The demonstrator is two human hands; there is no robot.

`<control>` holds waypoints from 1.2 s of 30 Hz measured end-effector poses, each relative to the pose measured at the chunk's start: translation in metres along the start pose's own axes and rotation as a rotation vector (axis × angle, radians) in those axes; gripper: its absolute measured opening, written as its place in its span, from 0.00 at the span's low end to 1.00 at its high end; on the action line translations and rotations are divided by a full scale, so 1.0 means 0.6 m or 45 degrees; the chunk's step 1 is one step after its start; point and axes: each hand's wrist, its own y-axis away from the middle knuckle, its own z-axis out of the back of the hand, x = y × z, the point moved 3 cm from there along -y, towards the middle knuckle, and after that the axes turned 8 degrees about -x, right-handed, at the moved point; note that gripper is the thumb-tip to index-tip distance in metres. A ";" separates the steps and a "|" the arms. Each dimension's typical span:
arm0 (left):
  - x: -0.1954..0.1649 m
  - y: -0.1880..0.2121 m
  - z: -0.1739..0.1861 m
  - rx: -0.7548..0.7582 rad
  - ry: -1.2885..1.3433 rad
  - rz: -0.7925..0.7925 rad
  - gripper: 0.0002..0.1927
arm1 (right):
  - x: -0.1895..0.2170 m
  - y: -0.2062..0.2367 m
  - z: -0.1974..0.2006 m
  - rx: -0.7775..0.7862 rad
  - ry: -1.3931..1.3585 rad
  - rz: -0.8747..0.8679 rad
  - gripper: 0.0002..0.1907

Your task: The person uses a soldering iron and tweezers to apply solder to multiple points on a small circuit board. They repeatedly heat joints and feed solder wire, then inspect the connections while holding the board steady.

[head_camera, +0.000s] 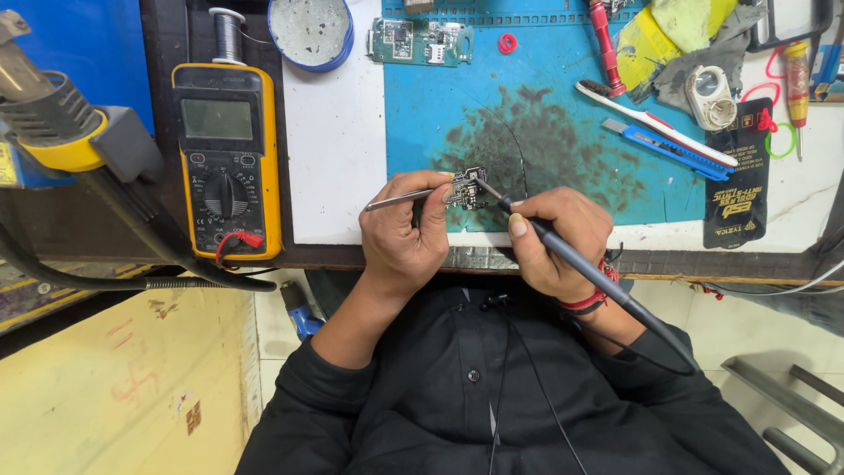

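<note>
The person is soldering on a small circuit board (466,187), which sits at the near edge of the blue work mat (422,105), just below its dark scorched patch. The left hand (406,233) pinches a pair of metal tweezers (400,200) between thumb and fingers; the tweezer tips reach onto the board from its left side and seem to steady a part there, though the part itself is too small to make out. The right hand (554,242) is closed around a soldering iron (563,255) in a pen grip, with the tip touching the board from the right and the black cord trailing back over the wrist.

Judging by this pose, the step in hand is heating a joint while the tweezers hold the work in place. The next move calls for a steady left hand while the iron stays on the joint, then lifting the tip straight off without dragging it across neighbouring pads.

Left of the mat stands a yellow multimeter (227,158). At the mat's far edge lies a green circuit board (420,42); on its right part rest a toothbrush (651,119) and a blue utility knife (668,149).
</note>
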 end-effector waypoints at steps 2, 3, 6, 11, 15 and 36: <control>0.000 -0.001 0.000 0.000 0.004 -0.011 0.03 | 0.000 0.000 0.000 0.002 0.001 -0.003 0.04; 0.001 0.000 0.000 -0.001 0.004 -0.006 0.04 | 0.000 -0.001 -0.001 0.005 -0.002 -0.001 0.04; 0.001 -0.001 0.000 -0.002 0.004 -0.004 0.04 | 0.001 -0.003 -0.001 -0.003 -0.017 0.006 0.04; 0.001 0.001 0.001 0.005 0.026 0.007 0.04 | 0.003 -0.004 -0.001 0.015 -0.011 -0.001 0.05; 0.001 0.002 0.002 0.002 0.025 0.014 0.04 | 0.004 -0.004 -0.001 0.013 -0.010 -0.002 0.05; 0.002 0.002 0.000 -0.011 -0.010 -0.028 0.04 | 0.003 -0.005 0.000 0.032 -0.024 0.014 0.05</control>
